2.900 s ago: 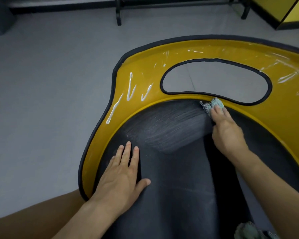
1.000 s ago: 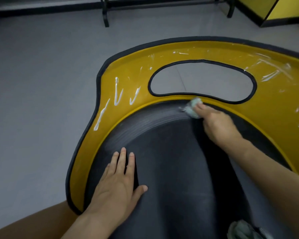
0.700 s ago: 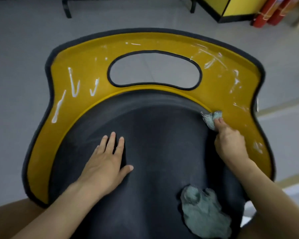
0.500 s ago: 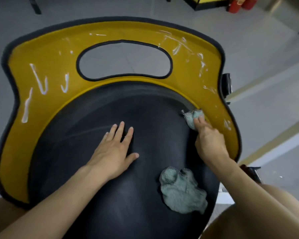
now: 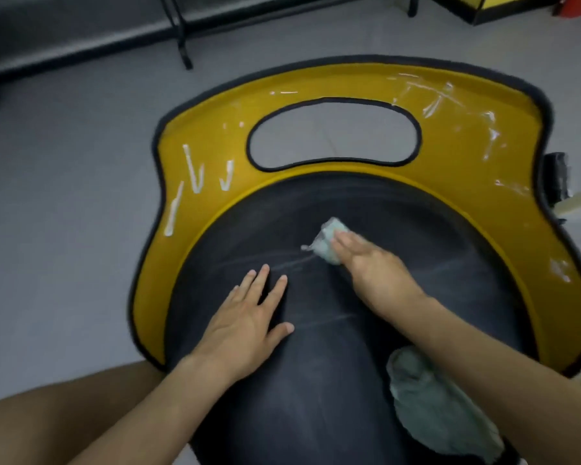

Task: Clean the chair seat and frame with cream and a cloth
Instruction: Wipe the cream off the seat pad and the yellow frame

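Note:
The chair lies below me with its black seat pad (image 5: 316, 380) ringed by a glossy yellow frame (image 5: 332, 83). My right hand (image 5: 376, 270) presses a small wad of pale green cloth (image 5: 327, 239) onto the middle of the pad with straight fingers. Faint white streaks trail left of the wad. My left hand (image 5: 245, 323) rests flat on the pad, fingers spread. Fresh lines of white cream (image 5: 192, 169) sit on the frame's left side. Smeared cream (image 5: 440, 99) covers its upper right.
A second, larger green cloth (image 5: 440, 407) lies on the pad's near right, partly under my right forearm. The frame has an oval handle hole (image 5: 332, 132). Grey floor surrounds the chair. A black metal leg (image 5: 182, 31) stands behind, and my knee (image 5: 47, 414) is at lower left.
My right hand has swept the cloth from the pad's right edge beside the frame leftward to its middle. The left hand has stayed flat on the pad. The view swung back left.

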Tool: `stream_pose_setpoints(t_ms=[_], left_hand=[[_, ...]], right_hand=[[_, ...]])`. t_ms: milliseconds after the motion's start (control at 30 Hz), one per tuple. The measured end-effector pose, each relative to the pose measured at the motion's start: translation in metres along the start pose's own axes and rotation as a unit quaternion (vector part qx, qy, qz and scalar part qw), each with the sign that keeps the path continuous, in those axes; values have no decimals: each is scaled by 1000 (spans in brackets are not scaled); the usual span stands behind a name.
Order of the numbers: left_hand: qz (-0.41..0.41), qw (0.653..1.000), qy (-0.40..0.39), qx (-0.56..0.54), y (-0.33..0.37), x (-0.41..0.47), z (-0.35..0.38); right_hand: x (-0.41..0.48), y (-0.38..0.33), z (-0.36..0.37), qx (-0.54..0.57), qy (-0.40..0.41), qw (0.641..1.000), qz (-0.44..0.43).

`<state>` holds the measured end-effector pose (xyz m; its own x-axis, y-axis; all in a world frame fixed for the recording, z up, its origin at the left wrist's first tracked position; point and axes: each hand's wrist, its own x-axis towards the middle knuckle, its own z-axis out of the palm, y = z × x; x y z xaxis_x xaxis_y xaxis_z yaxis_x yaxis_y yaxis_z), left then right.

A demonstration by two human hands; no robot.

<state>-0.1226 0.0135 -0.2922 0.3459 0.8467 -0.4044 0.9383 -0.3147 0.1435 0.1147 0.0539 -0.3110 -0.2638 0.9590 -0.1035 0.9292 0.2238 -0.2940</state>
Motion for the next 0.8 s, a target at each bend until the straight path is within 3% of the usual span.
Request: stream_pose_setpoints(t_ms=[133,267,333,400,500,633,800], left_hand=[[-62,993,8,104,-42,-30,-2],[-102,972,58,203,-72,-39,-29],[-98,965,116,214,-85,-40,-43],[-91,958,166,216,-95,-41,-56],[-109,960,182,183,-111,-39,-67],[-116,970,154,146,-131,-34,-65],[-61,976,159,135,-149,-29,-61]], right_hand=[[62,-33,3,-16,57,996,62],[75,-91,30,23,33,998,-49],[70,-103,39,40,58,995,-71],[67,-104,39,39,93,994,-40],[68,-102,40,11,97,995,-14],[73,-122,37,107,117,987,-28],[77,-190,38,289,171,941,-28]])
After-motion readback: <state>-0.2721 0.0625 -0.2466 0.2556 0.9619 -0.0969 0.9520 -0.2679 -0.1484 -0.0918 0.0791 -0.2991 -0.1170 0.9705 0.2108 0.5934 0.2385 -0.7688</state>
